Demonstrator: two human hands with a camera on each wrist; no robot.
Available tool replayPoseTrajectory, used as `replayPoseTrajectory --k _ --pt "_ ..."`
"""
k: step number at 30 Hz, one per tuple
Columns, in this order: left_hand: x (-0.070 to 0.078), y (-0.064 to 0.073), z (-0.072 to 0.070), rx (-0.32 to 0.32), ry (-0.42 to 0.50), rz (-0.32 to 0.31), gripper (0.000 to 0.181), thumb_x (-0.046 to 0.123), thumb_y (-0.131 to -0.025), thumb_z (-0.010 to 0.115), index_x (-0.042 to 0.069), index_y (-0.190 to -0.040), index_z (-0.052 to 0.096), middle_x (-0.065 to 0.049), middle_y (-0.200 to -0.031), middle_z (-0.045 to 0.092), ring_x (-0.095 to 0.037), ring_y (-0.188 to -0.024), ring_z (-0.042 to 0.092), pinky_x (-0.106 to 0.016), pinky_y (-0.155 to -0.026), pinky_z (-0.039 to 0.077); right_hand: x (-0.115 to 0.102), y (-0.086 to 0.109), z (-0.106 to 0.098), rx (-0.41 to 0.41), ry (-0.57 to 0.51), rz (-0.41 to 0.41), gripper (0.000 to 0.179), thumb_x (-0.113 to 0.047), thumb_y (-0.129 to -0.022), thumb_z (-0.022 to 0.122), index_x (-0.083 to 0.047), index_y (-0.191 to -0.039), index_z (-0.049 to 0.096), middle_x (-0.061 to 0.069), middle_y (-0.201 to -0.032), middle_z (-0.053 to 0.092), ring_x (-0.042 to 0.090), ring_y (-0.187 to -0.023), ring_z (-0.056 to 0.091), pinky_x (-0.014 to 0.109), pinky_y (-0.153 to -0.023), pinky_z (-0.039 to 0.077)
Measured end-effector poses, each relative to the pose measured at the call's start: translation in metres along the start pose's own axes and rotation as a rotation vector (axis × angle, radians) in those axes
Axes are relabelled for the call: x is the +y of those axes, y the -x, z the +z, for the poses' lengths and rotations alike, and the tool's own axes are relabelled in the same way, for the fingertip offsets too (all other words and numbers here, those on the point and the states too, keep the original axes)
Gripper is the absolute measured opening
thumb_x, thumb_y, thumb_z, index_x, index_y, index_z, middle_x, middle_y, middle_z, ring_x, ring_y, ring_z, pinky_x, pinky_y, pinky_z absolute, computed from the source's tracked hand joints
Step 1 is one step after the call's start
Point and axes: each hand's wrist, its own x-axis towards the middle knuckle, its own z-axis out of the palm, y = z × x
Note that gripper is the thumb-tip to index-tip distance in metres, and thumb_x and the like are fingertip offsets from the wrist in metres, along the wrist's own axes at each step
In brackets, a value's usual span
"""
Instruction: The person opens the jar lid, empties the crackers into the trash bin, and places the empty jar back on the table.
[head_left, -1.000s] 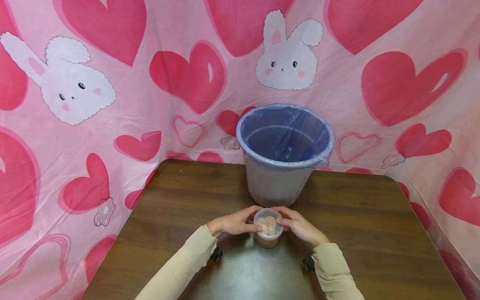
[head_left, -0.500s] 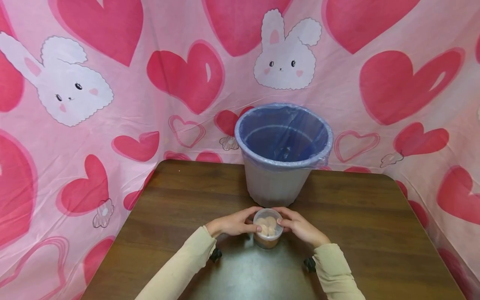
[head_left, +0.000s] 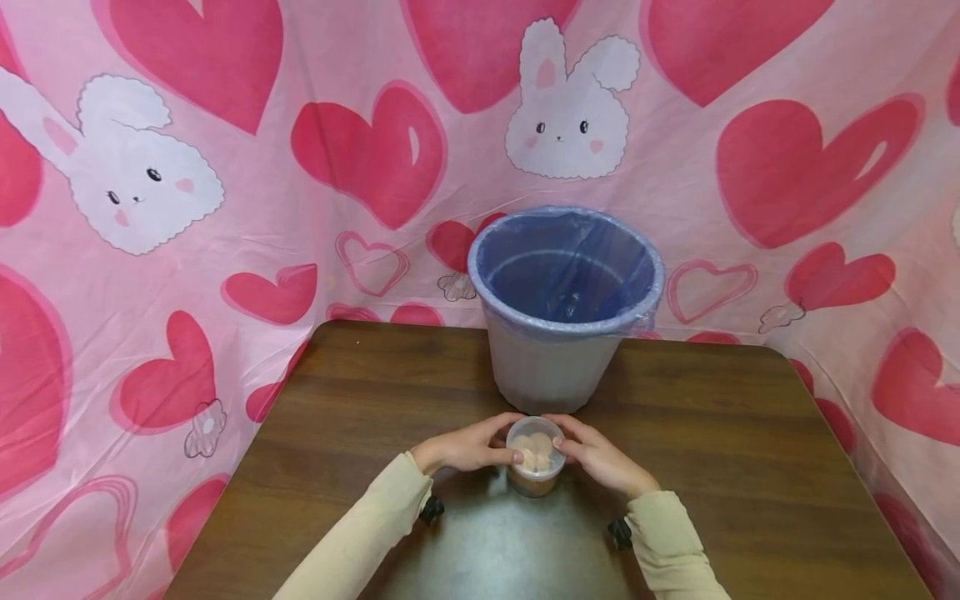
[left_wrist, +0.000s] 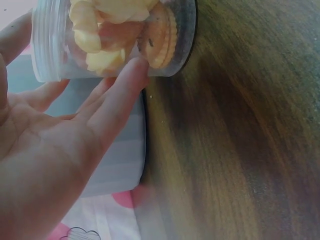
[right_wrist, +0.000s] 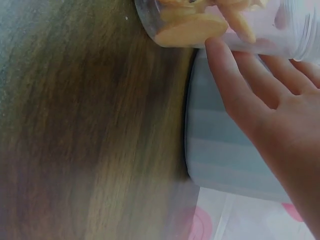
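Note:
A small clear round plastic jar [head_left: 533, 482] with a translucent lid [head_left: 542, 435] stands upright on the table, close in front of the bin. Through its wall, the left wrist view shows round biscuits [left_wrist: 159, 37] and pale yellow pieces [left_wrist: 106, 60]. My left hand [head_left: 470, 445] holds the jar from the left, thumb on the lid's edge. From the right, my right hand [head_left: 600, 454] holds it the same way, thumb also at the lid. In the right wrist view the fingers [right_wrist: 225, 60] lie along the jar's side.
Just behind the jar stands a pale bin [head_left: 551, 371] lined with a blue plastic bag [head_left: 566, 275]. The brown wooden table [head_left: 375, 375] has rounded far corners. A pink curtain [head_left: 480, 167] with hearts and rabbits hangs around its back and sides.
Both hands and the jar stay in place, with the thumbs still at the lid. The head view has shifted very slightly.

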Motion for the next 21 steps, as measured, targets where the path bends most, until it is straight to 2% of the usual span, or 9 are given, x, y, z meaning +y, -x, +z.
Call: replayPoseTrajectory --k 5,12,15,18,21 --pt "0.0 0.0 0.0 0.011 -0.023 -0.007 0.055 0.025 -0.088 0.056 0.021 -0.135 0.03 -0.006 -0.132 0.04 -0.018 -0.115 0.047 -0.022 -0.087 0.043 -0.001 0.003 0.002 0.019 0.038 -0.02 0.04 -0.014 -0.094 0.041 -0.004 -0.133 0.037 0.02 -0.131 0.042 0.037 -0.116 0.041 0.025 -0.084 0.044" --pt "0.001 0.001 0.001 0.041 -0.052 -0.006 0.054 0.026 -0.087 0.056 0.022 -0.135 0.032 -0.003 -0.132 0.041 -0.019 -0.118 0.045 -0.027 -0.093 0.041 -0.001 0.006 0.007 0.116 0.188 -0.04 0.04 -0.021 -0.094 0.044 -0.01 -0.133 0.04 0.01 -0.131 0.047 0.027 -0.121 0.042 0.044 -0.098 0.033" --pt "0.002 0.001 0.002 0.054 -0.08 -0.002 0.054 0.027 -0.087 0.056 0.022 -0.136 0.032 -0.002 -0.133 0.042 -0.018 -0.118 0.045 -0.03 -0.095 0.041 0.002 0.008 0.01 0.157 0.214 -0.035 0.04 -0.024 -0.093 0.046 -0.013 -0.131 0.043 0.006 -0.128 0.05 0.024 -0.119 0.044 0.044 -0.099 0.034" --pt "0.003 0.002 0.002 0.076 -0.151 0.012 0.056 0.03 -0.087 0.057 0.02 -0.136 0.033 -0.003 -0.132 0.043 -0.017 -0.118 0.046 -0.031 -0.095 0.041 0.004 0.009 0.012 0.192 0.224 -0.034 0.038 -0.025 -0.092 0.049 -0.016 -0.129 0.045 0.003 -0.126 0.052 0.021 -0.118 0.047 0.043 -0.099 0.035" --pt "0.006 0.004 0.003 0.119 -0.284 0.032 0.058 0.035 -0.086 0.057 0.016 -0.136 0.034 -0.003 -0.129 0.045 -0.014 -0.116 0.045 -0.031 -0.095 0.04 0.005 0.013 0.014 0.207 0.228 -0.045 0.041 -0.029 -0.089 0.053 -0.017 -0.128 0.045 0.003 -0.125 0.053 0.02 -0.116 0.048 0.038 -0.097 0.037"
